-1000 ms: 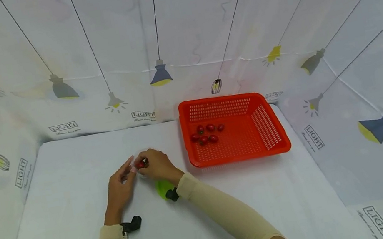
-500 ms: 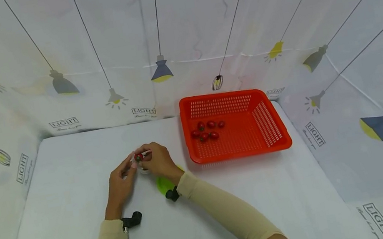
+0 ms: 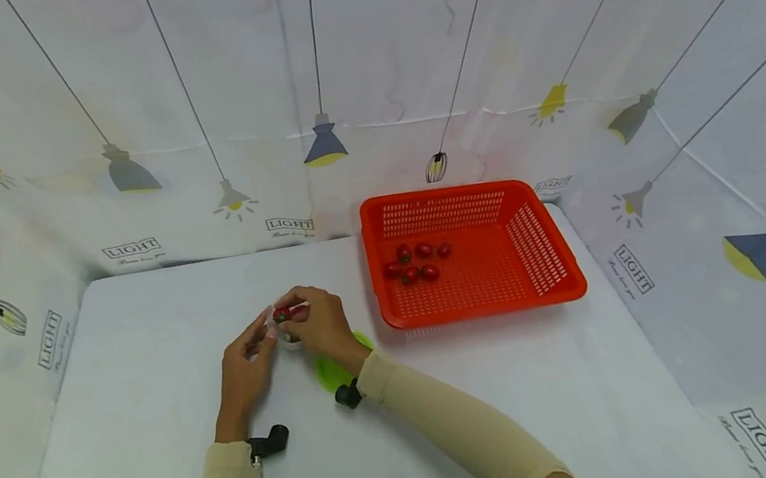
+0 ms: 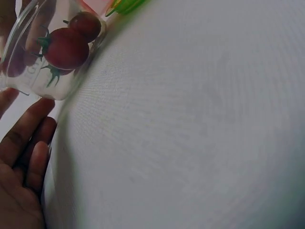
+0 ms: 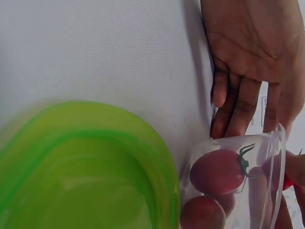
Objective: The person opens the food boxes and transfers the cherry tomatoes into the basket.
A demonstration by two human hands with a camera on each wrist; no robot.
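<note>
A small clear plastic container stands at the left middle of the table, with several red cherry tomatoes showing through its wall, some with green stems. My left hand holds it from the left, thumb at the rim and fingertips against the side. Over the container's mouth, my right hand pinches another cherry tomato; its green stem end shows in the head view. The right wrist view shows a bright green shallow plastic lid beside the container, partly under my right wrist in the head view.
At the back right sits a red perforated basket with several cherry tomatoes in its left half. The white table meets a pale wall covering printed with lamps behind and at both sides.
My right fingers have shifted slightly upward and round the pinched tomato, which now shows more of its stem end. My left hand keeps its hold on the container. The head view has shifted slightly.
</note>
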